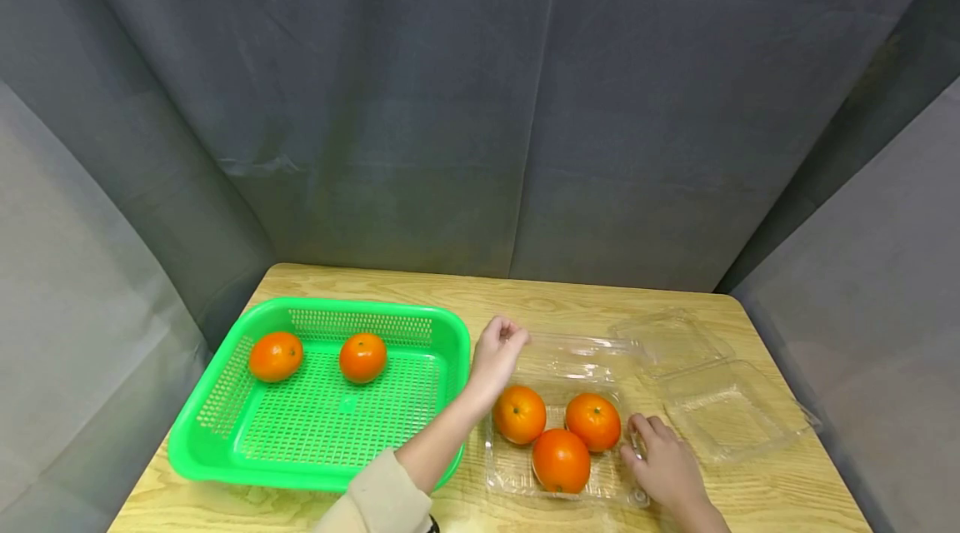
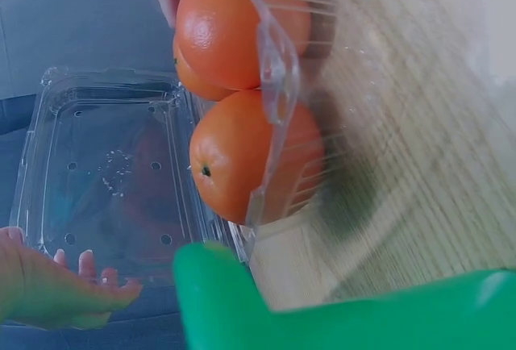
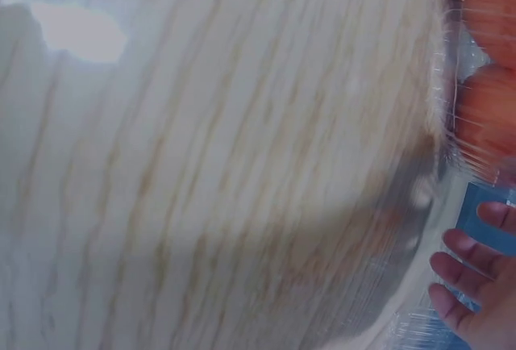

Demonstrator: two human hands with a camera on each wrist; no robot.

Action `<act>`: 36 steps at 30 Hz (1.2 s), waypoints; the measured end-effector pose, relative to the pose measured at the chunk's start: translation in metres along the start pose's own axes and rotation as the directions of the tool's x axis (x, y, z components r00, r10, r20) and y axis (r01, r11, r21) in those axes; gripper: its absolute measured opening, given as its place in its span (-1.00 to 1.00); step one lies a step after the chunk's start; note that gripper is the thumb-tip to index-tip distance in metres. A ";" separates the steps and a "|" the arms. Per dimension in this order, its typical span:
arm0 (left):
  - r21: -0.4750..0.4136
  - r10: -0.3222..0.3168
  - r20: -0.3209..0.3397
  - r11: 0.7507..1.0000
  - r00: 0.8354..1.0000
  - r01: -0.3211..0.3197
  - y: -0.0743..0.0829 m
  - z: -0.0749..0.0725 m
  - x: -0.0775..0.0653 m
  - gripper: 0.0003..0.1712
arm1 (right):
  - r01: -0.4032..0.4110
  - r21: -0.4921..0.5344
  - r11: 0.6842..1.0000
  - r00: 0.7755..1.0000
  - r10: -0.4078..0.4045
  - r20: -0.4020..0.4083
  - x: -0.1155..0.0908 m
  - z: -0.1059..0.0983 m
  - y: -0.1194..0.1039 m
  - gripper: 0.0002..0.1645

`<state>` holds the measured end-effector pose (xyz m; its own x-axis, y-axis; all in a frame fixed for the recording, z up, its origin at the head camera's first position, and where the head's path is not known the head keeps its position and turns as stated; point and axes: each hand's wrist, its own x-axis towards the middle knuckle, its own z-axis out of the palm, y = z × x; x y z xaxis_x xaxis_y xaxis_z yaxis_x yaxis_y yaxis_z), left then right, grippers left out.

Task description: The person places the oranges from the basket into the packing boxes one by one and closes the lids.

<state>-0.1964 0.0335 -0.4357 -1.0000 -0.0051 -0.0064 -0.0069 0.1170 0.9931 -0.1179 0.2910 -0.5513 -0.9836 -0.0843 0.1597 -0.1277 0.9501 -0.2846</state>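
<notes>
A clear plastic clamshell box [image 1: 525, 479] holds three oranges [image 1: 561, 460] in its base. Its hinged lid [image 2: 113, 181] stands raised at the far side. My left hand [image 1: 495, 358] is at the lid's left edge, pinching it between thumb and fingers; in the left wrist view the left hand [image 2: 64, 285] shows beside the lid's rim. Next to the base's right wall is my right hand [image 1: 666, 466], its fingers loosely bent and apart, close to the rim. The right wrist view shows these fingers [image 3: 463, 273] spread beside the clear plastic.
On the left stands a green plastic basket [image 1: 322, 476], two oranges [image 1: 363, 358] inside. My left forearm passes over its right rim. Another clear clamshell box [image 1: 731, 408] lies opened out at the right of the wooden table [image 1: 420, 281]. Grey curtains [image 1: 420, 117] surround the table.
</notes>
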 end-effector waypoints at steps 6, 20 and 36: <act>0.034 0.044 0.006 0.998 0.999 -0.044 -0.004 -0.001 -0.006 -0.81 | -0.033 0.158 0.987 0.999 0.029 0.026 0.000 0.001 0.002 -0.69; 0.055 0.104 0.046 0.993 0.994 -0.107 -0.011 -0.003 -0.015 -0.79 | -0.162 0.551 0.819 0.984 0.179 0.024 0.004 -0.025 -0.005 -0.57; 0.095 0.203 0.115 0.972 0.972 -0.214 -0.019 -0.007 -0.026 -0.75 | -0.064 0.815 0.576 0.965 0.245 -0.097 0.014 -0.080 -0.051 -0.45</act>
<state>-0.1707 0.0244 -0.4540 -0.9743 0.1326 0.1821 0.2071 0.2088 0.9558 -0.1151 0.2655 -0.4591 -0.9675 0.1811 0.1763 -0.1146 0.3076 -0.9446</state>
